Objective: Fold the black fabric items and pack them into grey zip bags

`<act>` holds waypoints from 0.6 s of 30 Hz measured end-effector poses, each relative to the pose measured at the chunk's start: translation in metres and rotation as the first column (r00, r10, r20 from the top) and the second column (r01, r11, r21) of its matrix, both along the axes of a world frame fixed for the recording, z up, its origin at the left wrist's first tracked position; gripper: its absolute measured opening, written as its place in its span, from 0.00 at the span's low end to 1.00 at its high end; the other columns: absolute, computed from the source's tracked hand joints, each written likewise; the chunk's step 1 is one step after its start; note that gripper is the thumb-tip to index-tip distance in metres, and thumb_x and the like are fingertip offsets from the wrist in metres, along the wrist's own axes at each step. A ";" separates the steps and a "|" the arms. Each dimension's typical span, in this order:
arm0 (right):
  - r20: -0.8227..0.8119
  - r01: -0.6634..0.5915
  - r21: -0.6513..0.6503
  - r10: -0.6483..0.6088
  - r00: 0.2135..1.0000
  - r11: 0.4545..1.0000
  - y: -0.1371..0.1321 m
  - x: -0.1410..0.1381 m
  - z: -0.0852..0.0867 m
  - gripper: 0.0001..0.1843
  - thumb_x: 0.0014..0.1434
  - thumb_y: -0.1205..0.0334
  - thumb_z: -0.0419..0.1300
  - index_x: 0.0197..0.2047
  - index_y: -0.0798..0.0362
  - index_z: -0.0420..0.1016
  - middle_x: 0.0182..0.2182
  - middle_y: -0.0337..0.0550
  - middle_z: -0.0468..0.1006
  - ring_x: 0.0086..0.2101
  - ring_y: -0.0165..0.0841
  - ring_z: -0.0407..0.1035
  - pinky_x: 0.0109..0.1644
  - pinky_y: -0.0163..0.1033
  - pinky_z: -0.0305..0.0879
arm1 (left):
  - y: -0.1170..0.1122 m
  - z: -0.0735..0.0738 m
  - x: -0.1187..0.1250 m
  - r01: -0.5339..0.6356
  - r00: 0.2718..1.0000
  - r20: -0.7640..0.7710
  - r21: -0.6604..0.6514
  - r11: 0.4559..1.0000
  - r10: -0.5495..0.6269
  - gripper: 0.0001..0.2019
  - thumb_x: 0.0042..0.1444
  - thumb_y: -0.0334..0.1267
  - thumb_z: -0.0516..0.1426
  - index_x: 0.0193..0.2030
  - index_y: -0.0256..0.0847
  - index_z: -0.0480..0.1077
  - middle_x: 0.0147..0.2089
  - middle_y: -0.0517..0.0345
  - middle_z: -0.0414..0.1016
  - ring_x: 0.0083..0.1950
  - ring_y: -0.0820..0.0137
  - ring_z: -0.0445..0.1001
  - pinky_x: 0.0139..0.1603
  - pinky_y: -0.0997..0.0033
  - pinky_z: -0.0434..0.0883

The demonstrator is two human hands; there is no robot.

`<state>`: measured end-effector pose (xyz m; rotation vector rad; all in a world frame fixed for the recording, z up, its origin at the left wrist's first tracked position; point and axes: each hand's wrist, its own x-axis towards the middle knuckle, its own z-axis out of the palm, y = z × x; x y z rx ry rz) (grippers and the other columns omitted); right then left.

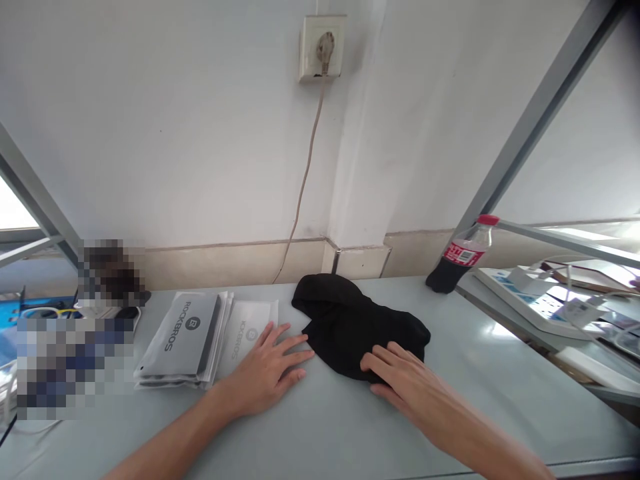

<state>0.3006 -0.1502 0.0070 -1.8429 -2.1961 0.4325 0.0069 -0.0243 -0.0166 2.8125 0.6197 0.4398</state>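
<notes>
A black cloth [350, 320] lies crumpled on the pale grey table [320, 427]. My left hand [267, 370] rests flat on the table with its fingers spread, the fingertips touching the cloth's left edge. My right hand [400, 377] lies flat with fingers stretched out on the cloth's near right part. Neither hand grips anything.
A stack of grey and white ROCKBROS packets [195, 337] lies left of my left hand. A cola bottle [460, 257] with a red cap stands at the back right. A wall socket [323, 47] with a cable hangs above. Cluttered items sit on a lower shelf [565, 300] at right.
</notes>
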 end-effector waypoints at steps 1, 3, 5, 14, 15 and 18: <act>-0.051 -0.019 -0.088 0.015 0.999 0.996 -0.005 0.001 0.007 0.11 0.66 0.62 0.55 0.48 0.43 0.76 0.46 0.46 0.82 0.48 0.48 0.73 0.52 0.51 0.68 | 0.000 -0.001 0.001 -0.015 1.000 -0.003 -0.007 1.000 0.015 0.21 0.74 0.45 0.50 0.71 0.60 0.63 0.73 0.62 0.64 0.78 0.54 0.52 0.76 0.36 0.51; -0.204 -0.125 -0.337 0.057 0.977 0.933 -0.008 0.001 0.024 0.10 0.65 0.61 0.58 0.48 0.42 0.77 0.42 0.41 0.84 0.44 0.45 0.77 0.46 0.45 0.71 | -0.001 -0.002 0.003 -0.036 0.999 -0.006 -0.018 0.999 0.036 0.20 0.74 0.46 0.50 0.70 0.59 0.64 0.72 0.61 0.65 0.78 0.53 0.53 0.76 0.34 0.50; -0.376 -0.241 -0.407 0.078 0.923 0.881 0.001 -0.003 0.036 0.13 0.71 0.57 0.51 0.47 0.42 0.78 0.37 0.39 0.85 0.38 0.40 0.79 0.43 0.41 0.73 | -0.002 -0.003 0.006 -0.054 0.998 0.011 -0.019 0.998 0.055 0.18 0.74 0.45 0.50 0.67 0.54 0.68 0.68 0.58 0.69 0.76 0.54 0.56 0.76 0.35 0.49; 0.111 0.117 -0.064 -0.110 0.988 0.991 0.068 -0.015 -0.027 0.39 0.72 0.40 0.43 0.79 0.48 0.44 0.78 0.49 0.42 0.74 0.61 0.35 0.70 0.74 0.45 | 0.006 -0.008 0.005 -0.425 0.895 0.173 0.048 0.904 0.412 0.12 0.74 0.38 0.45 0.46 0.41 0.69 0.49 0.51 0.73 0.49 0.60 0.72 0.53 0.52 0.70; 0.110 0.123 -0.089 -0.113 0.987 0.988 0.067 -0.007 -0.032 0.38 0.73 0.42 0.41 0.79 0.46 0.42 0.78 0.46 0.41 0.74 0.60 0.34 0.70 0.75 0.46 | 0.008 -0.009 0.004 -0.444 0.887 0.163 0.046 0.895 0.432 0.12 0.74 0.38 0.45 0.45 0.41 0.69 0.47 0.52 0.73 0.47 0.60 0.72 0.52 0.52 0.70; 0.117 0.222 -0.121 -0.208 0.971 0.968 0.063 0.033 -0.037 0.37 0.71 0.40 0.44 0.79 0.40 0.45 0.78 0.43 0.45 0.74 0.60 0.38 0.66 0.77 0.53 | 0.009 -0.010 0.002 -0.415 0.901 0.150 0.024 0.909 0.407 0.12 0.74 0.38 0.45 0.46 0.42 0.69 0.47 0.53 0.75 0.47 0.60 0.74 0.52 0.52 0.70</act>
